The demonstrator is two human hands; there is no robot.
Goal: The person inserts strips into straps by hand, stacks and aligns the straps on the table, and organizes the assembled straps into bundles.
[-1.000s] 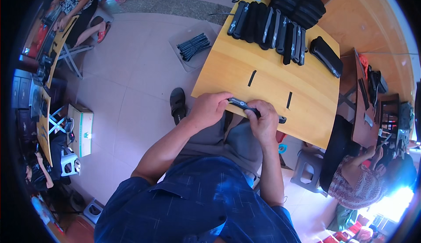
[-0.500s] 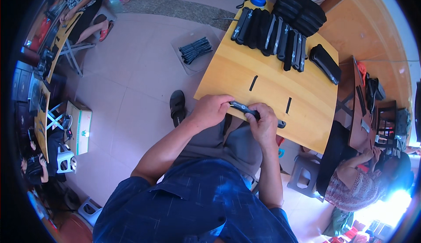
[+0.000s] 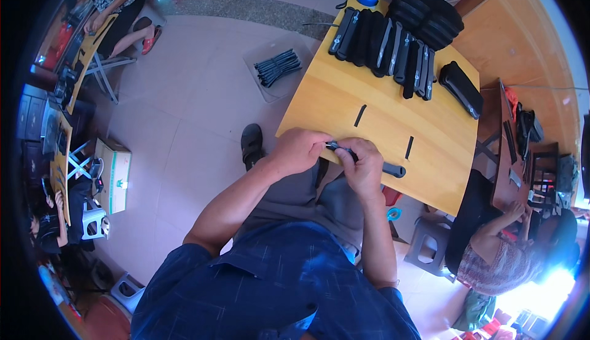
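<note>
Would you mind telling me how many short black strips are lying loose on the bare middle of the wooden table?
2: one strip lies beyond the left hand, the other strip lies beyond the right hand. The hands may hide more.

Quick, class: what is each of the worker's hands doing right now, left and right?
Left hand: closed on the near end of the long black piece.
Right hand: closed around the same black piece, over the wooden table.

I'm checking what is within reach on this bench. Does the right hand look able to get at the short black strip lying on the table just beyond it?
Probably yes: the black strip lies alone on bare wooden table near the right hand, though that hand grips a black rod.
</note>
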